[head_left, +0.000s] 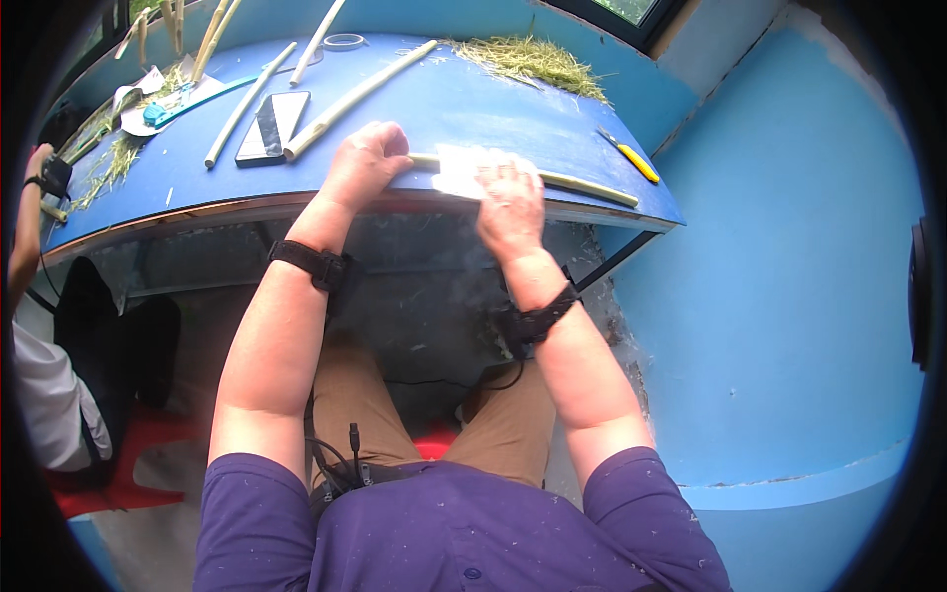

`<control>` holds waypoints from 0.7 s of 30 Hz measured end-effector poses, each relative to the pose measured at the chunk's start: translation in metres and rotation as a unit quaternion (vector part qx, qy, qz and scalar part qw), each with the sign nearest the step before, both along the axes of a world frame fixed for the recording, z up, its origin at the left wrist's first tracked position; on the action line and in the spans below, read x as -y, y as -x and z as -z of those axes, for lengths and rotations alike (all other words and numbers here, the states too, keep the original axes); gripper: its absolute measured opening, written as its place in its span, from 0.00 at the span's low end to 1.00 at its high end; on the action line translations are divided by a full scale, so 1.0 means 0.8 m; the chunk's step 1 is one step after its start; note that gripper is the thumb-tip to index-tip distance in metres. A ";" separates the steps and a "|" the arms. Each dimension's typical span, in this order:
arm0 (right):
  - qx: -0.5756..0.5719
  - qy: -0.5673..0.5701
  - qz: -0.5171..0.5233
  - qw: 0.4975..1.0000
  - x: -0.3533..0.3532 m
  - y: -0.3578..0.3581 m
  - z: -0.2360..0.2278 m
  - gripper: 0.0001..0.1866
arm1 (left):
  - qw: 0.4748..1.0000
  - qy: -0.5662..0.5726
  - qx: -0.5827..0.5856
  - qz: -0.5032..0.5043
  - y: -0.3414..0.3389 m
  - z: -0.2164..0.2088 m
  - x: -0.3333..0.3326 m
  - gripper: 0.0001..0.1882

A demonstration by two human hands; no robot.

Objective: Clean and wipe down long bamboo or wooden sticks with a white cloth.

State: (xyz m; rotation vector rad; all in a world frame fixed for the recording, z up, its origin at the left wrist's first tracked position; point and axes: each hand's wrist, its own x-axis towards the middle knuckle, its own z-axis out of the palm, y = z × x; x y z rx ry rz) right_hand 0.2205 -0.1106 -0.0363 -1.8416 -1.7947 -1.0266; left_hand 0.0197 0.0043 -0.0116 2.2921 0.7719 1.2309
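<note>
The left hand's (367,166) fingers pinched the pale stick's (592,187) left end; the right hand's (511,209) slightly parted fingers covered a white sheet (456,173) over its middle, their grip unclear.

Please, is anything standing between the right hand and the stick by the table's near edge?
Yes: a white sheet, paper or cloth, lies between the right hand and the pale stick, covering part of its length. Nothing visible blocks the left hand at the stick's left end.

Smooth woody stick (592,188), glossy phone (273,128)
</note>
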 end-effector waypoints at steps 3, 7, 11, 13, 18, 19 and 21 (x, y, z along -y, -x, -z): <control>-0.042 0.019 -0.031 0.998 -0.016 0.062 -0.006 0.20 | 1.000 -0.016 0.007 0.006 0.001 0.007 -0.008 0.08; -0.053 -0.007 -0.058 0.997 -0.012 0.070 -0.009 0.20 | 0.999 0.019 0.000 0.026 0.004 0.007 -0.011 0.08; -0.052 -0.013 -0.031 0.998 0.004 0.017 -0.006 0.19 | 0.998 0.051 -0.018 0.023 0.000 -0.004 0.002 0.08; -0.068 -0.005 0.001 0.998 0.020 -0.023 -0.007 0.21 | 0.996 0.084 -0.008 0.020 0.005 -0.007 0.004 0.07; -0.030 0.001 0.092 0.995 0.060 -0.169 0.010 0.26 | 0.996 0.087 -0.022 0.007 0.004 -0.007 0.004 0.06; -0.039 0.017 0.116 0.992 0.071 -0.192 0.003 0.27 | 0.997 0.076 -0.016 0.005 0.003 -0.006 0.003 0.06; -0.041 0.025 0.166 0.985 0.089 -0.241 0.001 0.29 | 0.998 0.066 -0.012 0.001 0.002 -0.006 0.003 0.06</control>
